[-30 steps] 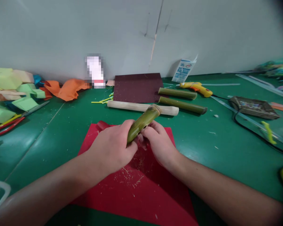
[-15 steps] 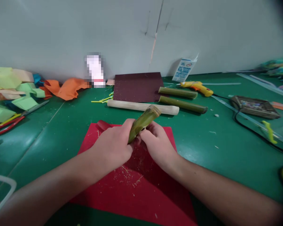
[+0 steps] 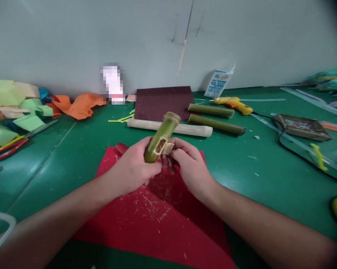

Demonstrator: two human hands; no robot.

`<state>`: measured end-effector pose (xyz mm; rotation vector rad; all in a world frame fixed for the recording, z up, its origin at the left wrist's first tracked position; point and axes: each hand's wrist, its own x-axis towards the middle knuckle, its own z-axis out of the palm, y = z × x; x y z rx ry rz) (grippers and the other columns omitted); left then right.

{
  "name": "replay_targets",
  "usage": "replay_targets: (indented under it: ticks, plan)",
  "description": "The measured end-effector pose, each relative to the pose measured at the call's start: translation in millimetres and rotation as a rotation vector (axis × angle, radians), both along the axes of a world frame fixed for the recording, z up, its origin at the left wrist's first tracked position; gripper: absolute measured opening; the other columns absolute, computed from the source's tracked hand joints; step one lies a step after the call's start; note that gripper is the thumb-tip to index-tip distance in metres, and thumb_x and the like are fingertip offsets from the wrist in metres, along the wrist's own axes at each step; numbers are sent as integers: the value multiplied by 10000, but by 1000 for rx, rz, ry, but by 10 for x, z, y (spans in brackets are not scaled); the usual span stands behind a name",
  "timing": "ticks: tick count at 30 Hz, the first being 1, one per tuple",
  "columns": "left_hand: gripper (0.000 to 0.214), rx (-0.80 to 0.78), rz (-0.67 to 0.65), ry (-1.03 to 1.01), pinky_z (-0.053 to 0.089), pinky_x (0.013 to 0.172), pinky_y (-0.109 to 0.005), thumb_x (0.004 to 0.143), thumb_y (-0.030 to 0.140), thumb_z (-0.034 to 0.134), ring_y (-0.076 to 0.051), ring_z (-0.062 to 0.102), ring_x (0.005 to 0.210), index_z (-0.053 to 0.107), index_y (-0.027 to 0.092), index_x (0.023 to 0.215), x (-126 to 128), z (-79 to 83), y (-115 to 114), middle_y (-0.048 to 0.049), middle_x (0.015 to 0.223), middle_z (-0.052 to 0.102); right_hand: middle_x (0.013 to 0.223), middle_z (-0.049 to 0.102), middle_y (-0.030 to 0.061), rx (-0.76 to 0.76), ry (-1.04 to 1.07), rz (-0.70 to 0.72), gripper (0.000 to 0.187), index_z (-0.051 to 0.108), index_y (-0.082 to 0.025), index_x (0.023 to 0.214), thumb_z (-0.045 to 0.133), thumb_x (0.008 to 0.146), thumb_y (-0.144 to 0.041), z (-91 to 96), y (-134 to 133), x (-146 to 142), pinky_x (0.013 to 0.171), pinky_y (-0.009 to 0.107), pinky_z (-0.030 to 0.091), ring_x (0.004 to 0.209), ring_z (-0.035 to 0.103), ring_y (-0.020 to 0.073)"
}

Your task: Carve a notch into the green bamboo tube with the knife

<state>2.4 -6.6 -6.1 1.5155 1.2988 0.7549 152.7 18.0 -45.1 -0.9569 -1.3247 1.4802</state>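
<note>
My left hand point(image 3: 136, 162) is closed around a green bamboo tube point(image 3: 168, 129), which tilts up and to the right. A rectangular hole cut in the tube's side faces me. Between the fingers of my right hand point(image 3: 189, 160) is a small pale square bamboo piece point(image 3: 167, 148), right beside that hole. Below both hands lies a red sheet point(image 3: 157, 239) scattered with fine shavings. A dark red object point(image 3: 120, 148) shows partly behind my left hand; what it is I cannot tell.
A pale stick point(image 3: 196, 130), two bamboo halves point(image 3: 217, 124) and a maroon sheet point(image 3: 163, 101) lie beyond my hands. A yellow glue gun point(image 3: 237, 104) trails its cord on the right, near a small tray point(image 3: 303, 127). Red-handled scissors point(image 3: 14, 147) and folded papers point(image 3: 8, 97) lie left.
The bamboo tube has turned and come more upright, so its cut hole now shows. The small pale piece in my right hand has come into sight.
</note>
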Motion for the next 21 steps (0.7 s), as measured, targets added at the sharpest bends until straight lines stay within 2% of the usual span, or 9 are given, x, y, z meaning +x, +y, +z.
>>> replay_targets:
  ticks: [2,4,9,13,17,21]
  plan:
    - [362,-92,27,-78,385,425,-187,814,197,597,-70,464,452,533,198,1170,-29,1,20,80,595,523,591,498,-40,79,-57,-44,87,514,-202,661,459,729,-191,-14,7,20,520,267,314,536,403,95]
    - [358,-121,37,-119,354,382,-177,825,216,597,-68,441,405,518,187,1173,-44,-10,34,91,540,496,611,501,-35,124,-82,-40,128,504,-200,649,475,771,-221,-15,7,25,553,270,330,571,415,100]
    - [333,-104,5,-162,390,400,-173,782,117,580,-67,470,417,536,181,1106,-41,-57,45,82,548,531,698,545,-16,151,-94,-15,272,514,-200,719,542,875,-421,-13,-11,-9,615,275,380,652,483,118]
    - [407,-156,44,-264,355,374,-165,763,112,594,-60,434,391,538,183,1160,-37,-68,36,84,531,515,666,497,-33,187,-130,-23,276,503,-197,707,531,894,-398,-38,-25,-4,582,262,349,622,435,103]
    - [527,-210,86,-468,278,358,-172,781,112,550,-37,363,356,490,189,1299,-78,-41,47,71,578,527,598,410,-54,228,-135,-59,295,441,-206,637,526,878,-352,-26,-42,31,533,260,290,567,354,91]
    - [558,-223,7,-556,288,391,-194,812,141,504,-40,359,396,455,191,1366,-146,-22,66,49,654,538,579,376,-48,229,-255,-136,315,409,-215,601,494,877,-340,2,-27,66,528,278,271,563,329,103]
